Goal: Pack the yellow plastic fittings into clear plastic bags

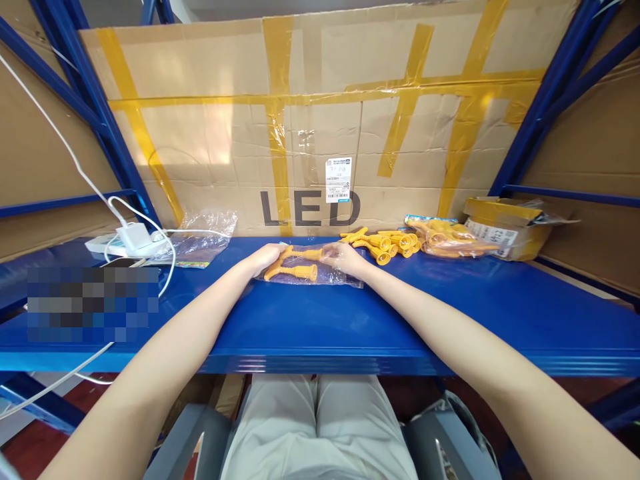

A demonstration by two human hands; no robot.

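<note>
A clear plastic bag (336, 276) lies across the blue shelf in front of me, with yellow plastic pieces (299, 272) in it, each shaped like a small horn with a flared end. My left hand (266, 259) is closed on the bag's left end. At the other side, my right hand (347, 259) has its fingers closed at the flared end of the upper yellow piece; whether plastic film lies between is hard to tell. Beyond my right hand is a pile of loose yellow horn-shaped pieces (387, 243).
Packed yellow pieces (453, 239) lie beside an opened cardboard box (520, 227) at the right. At the left are an empty-looking plastic bag (200, 237), a white charger (134, 237) and its cables. A large taped carton (220, 147) stands behind the blue shelf (320, 327).
</note>
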